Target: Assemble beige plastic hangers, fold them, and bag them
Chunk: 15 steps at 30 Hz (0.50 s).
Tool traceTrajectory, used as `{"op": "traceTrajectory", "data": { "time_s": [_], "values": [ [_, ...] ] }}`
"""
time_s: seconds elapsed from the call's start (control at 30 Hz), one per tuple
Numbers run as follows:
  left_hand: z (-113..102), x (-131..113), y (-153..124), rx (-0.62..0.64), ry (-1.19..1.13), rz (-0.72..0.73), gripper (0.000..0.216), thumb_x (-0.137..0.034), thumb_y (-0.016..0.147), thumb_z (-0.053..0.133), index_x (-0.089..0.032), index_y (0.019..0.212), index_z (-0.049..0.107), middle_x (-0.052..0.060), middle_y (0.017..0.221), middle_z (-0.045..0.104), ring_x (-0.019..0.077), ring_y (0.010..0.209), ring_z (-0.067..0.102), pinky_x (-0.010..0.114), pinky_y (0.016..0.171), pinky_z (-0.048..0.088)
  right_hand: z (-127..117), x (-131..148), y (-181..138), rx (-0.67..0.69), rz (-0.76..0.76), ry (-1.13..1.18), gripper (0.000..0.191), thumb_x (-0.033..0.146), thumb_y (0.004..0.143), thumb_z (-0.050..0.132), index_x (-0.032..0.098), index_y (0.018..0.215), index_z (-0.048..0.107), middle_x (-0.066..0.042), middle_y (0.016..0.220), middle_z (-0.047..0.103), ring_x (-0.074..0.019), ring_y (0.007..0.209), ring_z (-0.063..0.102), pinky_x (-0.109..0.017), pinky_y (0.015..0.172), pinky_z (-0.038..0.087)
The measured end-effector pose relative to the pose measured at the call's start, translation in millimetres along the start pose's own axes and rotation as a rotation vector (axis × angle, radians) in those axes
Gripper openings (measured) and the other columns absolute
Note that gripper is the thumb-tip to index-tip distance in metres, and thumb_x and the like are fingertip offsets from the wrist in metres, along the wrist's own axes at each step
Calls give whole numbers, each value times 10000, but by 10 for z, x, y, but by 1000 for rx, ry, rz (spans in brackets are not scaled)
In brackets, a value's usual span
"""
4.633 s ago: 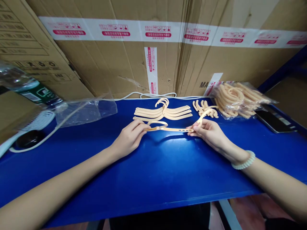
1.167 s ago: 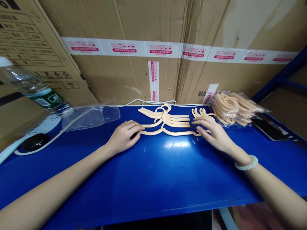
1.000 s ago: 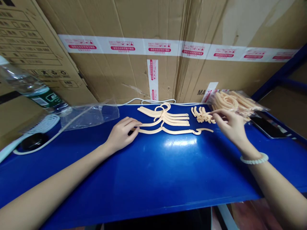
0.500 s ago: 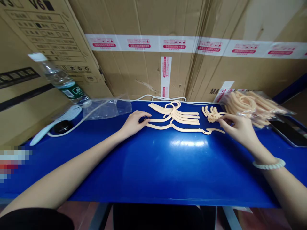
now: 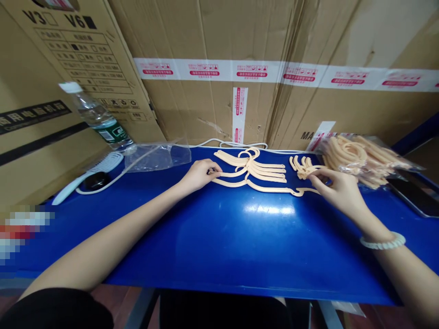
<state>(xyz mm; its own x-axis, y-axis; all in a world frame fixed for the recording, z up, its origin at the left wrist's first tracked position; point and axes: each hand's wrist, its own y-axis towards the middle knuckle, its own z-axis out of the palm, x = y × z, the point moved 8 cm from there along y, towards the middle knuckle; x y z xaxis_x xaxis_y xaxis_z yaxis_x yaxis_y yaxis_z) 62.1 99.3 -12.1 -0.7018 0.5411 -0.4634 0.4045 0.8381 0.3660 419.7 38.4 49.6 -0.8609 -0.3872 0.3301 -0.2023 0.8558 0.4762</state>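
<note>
Beige plastic folding hangers (image 5: 265, 174) lie fanned on the blue table, their curved arms spread to both sides and the hooks toward the back. My left hand (image 5: 202, 176) has thumb and forefinger closed on the left end of one hanger arm. Nearest me lies another hanger arm (image 5: 267, 188), with a small S-shaped piece (image 5: 297, 192) at its right end. To the right is a little pile of short curved beige pieces (image 5: 303, 164). At its edge my right hand (image 5: 339, 187) pinches a small beige piece; its fingertips partly hide it.
A clear bag of beige hanger parts (image 5: 363, 155) sits at the right, beside a dark phone (image 5: 414, 196). On the left are a water bottle (image 5: 103, 121), a pale blue hairbrush (image 5: 89, 176), a black round object (image 5: 96, 181) and a plastic bag (image 5: 161, 157). Cardboard boxes (image 5: 202, 105) stand behind.
The thumb and forefinger of my left hand have closed on the hanger arm's end. My right hand has barely moved, staying at the small pieces. The whole view has shifted slightly.
</note>
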Motion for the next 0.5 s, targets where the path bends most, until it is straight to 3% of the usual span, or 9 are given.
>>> {"op": "traceTrajectory", "data": {
  "time_s": [0.17, 0.33, 0.5],
  "values": [
    [-2, -40, -21, -71, -4, 3, 71, -178, 870, 600, -206, 822, 643, 31, 808, 697, 215, 777, 651, 342, 753, 504, -79, -16, 6, -33, 44, -17, 271, 391, 901, 543, 204, 806, 716, -50, 720, 739, -211, 539, 625, -319, 545, 461],
    [-81, -122, -99, -159, -63, -6, 66, -211, 936, 513, -215, 903, 570, 33, 815, 692, 219, 769, 681, 323, 703, 506, -214, -119, 8, -101, 79, -65, 244, 356, 901, 552, 195, 823, 718, -48, 675, 710, -223, 576, 649, -320, 571, 476],
    [-150, -193, -263, -286, -245, -70, 64, -263, 963, 514, -220, 941, 557, 36, 845, 734, 220, 831, 735, 337, 765, 547, -218, -228, 17, -131, -23, -133, 211, 298, 912, 550, 182, 973, 716, -80, 811, 732, -266, 710, 686, -385, 674, 544]
  ]
}}
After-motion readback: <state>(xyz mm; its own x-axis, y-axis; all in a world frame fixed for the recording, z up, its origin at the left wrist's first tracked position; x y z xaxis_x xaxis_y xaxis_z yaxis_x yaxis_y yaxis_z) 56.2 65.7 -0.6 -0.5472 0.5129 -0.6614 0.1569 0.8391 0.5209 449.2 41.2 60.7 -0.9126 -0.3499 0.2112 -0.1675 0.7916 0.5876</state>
